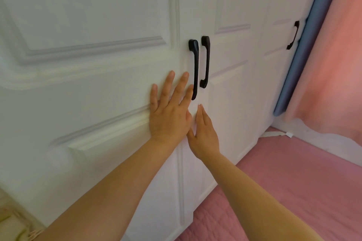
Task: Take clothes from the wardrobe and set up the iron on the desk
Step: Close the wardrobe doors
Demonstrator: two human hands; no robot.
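Reaching for the shut wardrobe [117,25], the left hand [168,111] lay flat, fingers straight, on the left door beside its black handle [195,68]; the right hand [204,133] hovered, fingers straight, gripping nothing. Best hook each handle and pull evenly. White panelled doors filled the view; no clothes showed.

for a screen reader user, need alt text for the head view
Two open hands, the left hand and right hand, reach toward the closed white wardrobe doors just below two black handles.
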